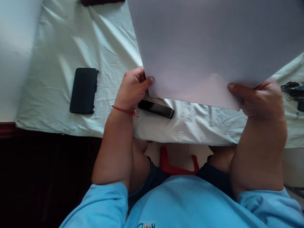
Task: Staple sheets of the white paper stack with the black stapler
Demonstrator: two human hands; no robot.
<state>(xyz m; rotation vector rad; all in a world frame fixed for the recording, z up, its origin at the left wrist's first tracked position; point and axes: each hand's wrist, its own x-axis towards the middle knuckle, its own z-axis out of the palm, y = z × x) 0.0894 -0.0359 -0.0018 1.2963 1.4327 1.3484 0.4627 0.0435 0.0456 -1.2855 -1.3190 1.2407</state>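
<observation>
A large white sheet of paper (204,47) is held up over the table, its near edge toward me. My left hand (134,85) pinches its near left corner, thumb on top and fingers underneath. Near the right corner my right hand (261,96) grips the same edge, thumb on the upper face; its other fingers are mostly behind the sheet. Just below my left hand lies a dark, narrow object (156,108) with a glossy top, partly hidden by that hand. A red string bracelet circles my left wrist.
A pale green cloth (114,47) with wrinkles covers the table. On its left lies a black smartphone (84,90). Small dark items, perhaps keys (294,91), sit at the right edge. A dark red object (101,2) shows at the top. Below the table is a red stool (178,169).
</observation>
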